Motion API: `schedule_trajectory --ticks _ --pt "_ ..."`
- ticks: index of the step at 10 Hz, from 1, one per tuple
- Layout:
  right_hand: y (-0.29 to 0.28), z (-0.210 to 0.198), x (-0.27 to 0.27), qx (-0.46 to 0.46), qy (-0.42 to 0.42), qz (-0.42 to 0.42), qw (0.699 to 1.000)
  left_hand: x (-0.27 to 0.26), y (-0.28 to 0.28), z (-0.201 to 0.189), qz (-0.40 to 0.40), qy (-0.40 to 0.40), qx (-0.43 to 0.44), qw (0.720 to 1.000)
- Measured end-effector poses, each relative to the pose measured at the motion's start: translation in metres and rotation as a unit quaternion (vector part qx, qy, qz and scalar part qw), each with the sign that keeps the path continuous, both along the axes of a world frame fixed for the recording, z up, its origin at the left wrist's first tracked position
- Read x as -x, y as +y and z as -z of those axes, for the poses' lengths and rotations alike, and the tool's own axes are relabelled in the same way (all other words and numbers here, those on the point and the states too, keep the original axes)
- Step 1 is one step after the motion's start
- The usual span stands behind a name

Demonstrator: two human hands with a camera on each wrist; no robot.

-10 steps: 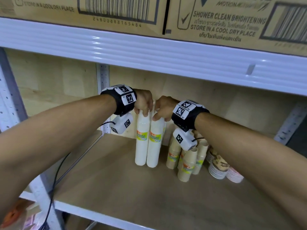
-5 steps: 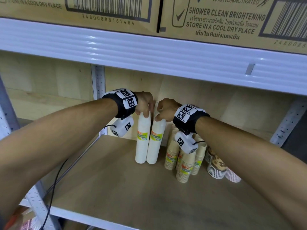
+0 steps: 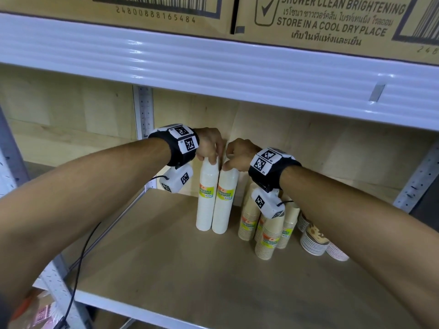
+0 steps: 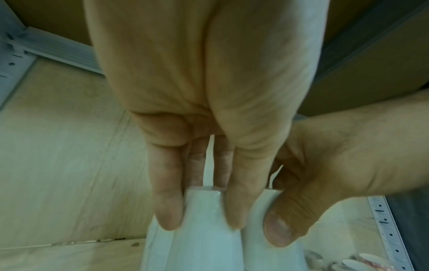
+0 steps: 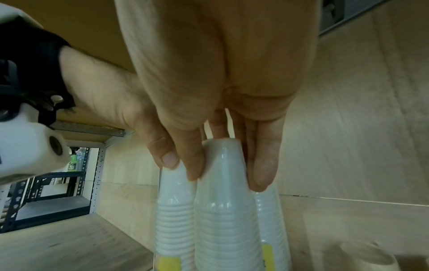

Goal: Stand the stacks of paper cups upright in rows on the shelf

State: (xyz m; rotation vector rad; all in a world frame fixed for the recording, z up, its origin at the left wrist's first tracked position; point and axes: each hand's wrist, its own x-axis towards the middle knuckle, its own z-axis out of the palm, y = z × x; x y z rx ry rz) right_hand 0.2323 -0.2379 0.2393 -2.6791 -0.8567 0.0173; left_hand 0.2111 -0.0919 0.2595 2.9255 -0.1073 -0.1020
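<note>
Wooden shelf [image 3: 166,269] boards run under a white steel beam [image 3: 213,67], with printed cartons [image 3: 332,22] stacked on the level above. Toward the back of the shelf two white stacks stand upright, side by side and touching. My left hand [image 3: 210,146] comes down over the left stack [image 3: 206,198]; its fingers [image 4: 168,210] curl round the top cup and pinch it, thumb on one side and the others behind. Just beside it, my right hand [image 3: 237,154] grips the top of the right stack [image 3: 224,203] the same way, fingertips [image 5: 264,170] pressed to the cup's wall. The two hands nearly touch above the cups, knuckles close together. Both stacks rest with their bases on the shelf and carry yellow labels at mid height. In the right wrist view a third white stack shows behind the one I hold. To the right, below my right wrist, brown stacks [image 3: 268,236] stand close together, some leaning. Farther right lie patterned cups [image 3: 313,241] on their sides, near the grey upright.
</note>
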Motion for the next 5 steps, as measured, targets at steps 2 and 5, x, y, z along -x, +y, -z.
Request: schedule_trajectory --ticks 2,5 --pt "-0.001 -0.008 0.007 -0.008 -0.03 0.006 1.0 0.005 0.001 -0.01 -0.006 -0.014 0.0 1.0" --pt "-0.023 -0.019 0.05 -0.042 -0.085 -0.001 0.995 0.06 -0.009 -0.026 0.018 -0.109 -0.01 0.994"
